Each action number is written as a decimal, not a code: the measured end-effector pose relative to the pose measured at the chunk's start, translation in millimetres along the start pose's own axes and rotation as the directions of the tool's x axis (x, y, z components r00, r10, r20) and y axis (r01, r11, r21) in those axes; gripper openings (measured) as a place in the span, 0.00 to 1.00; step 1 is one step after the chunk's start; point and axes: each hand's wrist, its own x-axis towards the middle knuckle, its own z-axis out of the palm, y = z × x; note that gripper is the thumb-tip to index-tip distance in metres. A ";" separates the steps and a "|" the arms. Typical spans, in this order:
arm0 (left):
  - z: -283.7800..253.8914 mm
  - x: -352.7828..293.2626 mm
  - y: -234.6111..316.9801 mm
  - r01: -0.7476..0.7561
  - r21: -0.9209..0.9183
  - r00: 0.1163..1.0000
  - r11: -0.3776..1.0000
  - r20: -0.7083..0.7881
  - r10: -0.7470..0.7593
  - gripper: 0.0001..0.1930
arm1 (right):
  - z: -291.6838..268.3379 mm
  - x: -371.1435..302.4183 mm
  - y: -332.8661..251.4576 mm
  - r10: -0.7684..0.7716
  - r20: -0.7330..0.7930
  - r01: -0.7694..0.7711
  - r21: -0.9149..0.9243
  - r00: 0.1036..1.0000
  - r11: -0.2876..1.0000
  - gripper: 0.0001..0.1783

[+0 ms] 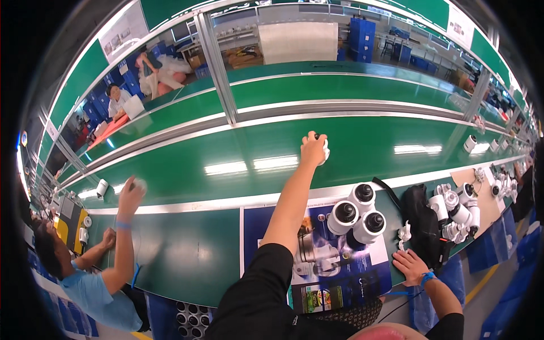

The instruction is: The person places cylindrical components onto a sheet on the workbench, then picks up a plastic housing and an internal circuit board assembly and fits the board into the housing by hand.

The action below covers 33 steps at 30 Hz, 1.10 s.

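Note:
My left hand (313, 149) reaches far out over the green conveyor belt, its fingers closed round a white unit (326, 153) with a black part. The grip hides most of that unit. Lying flat with fingers spread, my right hand (410, 266) rests at the bench's near edge beside a printed poster (362, 272). Three white cylindrical units with black domed tops (366, 226) stand together on the poster. Small white plastic parts (404, 233) lie just beyond my right hand.
A black bag (420, 218) lies right of the poster, beside a pile of white units and brackets (458, 209). Other white units (470, 144) stand on the belt (374, 150). At left, a co-worker in blue (105, 294) raises a blurred hand over the belt. A metal post (218, 68) rises beyond it.

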 end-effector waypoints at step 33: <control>-162.9 -249.0 61.8 -0.601 -0.501 0.513 0.623 0.356 0.781 0.30 | 7.2 5.6 11.4 -0.004 -0.124 0.018 0.113 0.992 0.993 0.52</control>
